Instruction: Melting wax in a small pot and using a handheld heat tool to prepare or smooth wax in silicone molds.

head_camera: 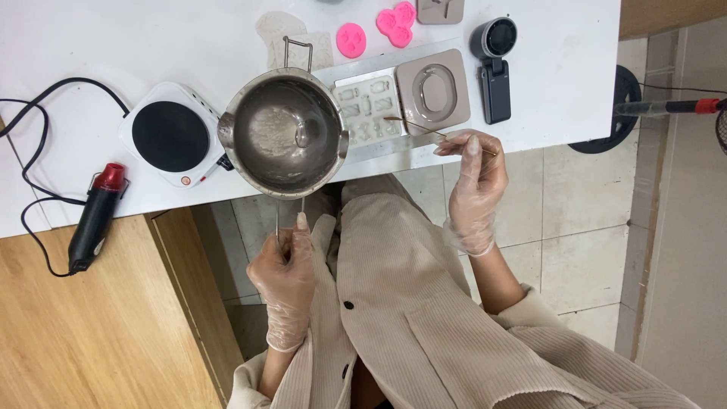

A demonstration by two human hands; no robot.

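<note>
My left hand (286, 284), in a clear glove, grips the thin wire handle of a small steel melting pot (284, 130) held over the table's front edge. Inside the pot lies a film of pale liquid. Next to the pot's right side sits a clear silicone mould (369, 106) with several small cavities on a metal tray (394, 140). My gloved right hand (473, 185) pinches a thin wooden stick (424, 129) whose tip points over the mould.
A white electric hotplate (170, 135) sits left of the pot, its black cord looping left. A black and red heat gun (95, 216) lies at the table's left edge. A taupe oval mould (433, 91), pink moulds (397, 24) and a small black camera (494, 64) lie behind.
</note>
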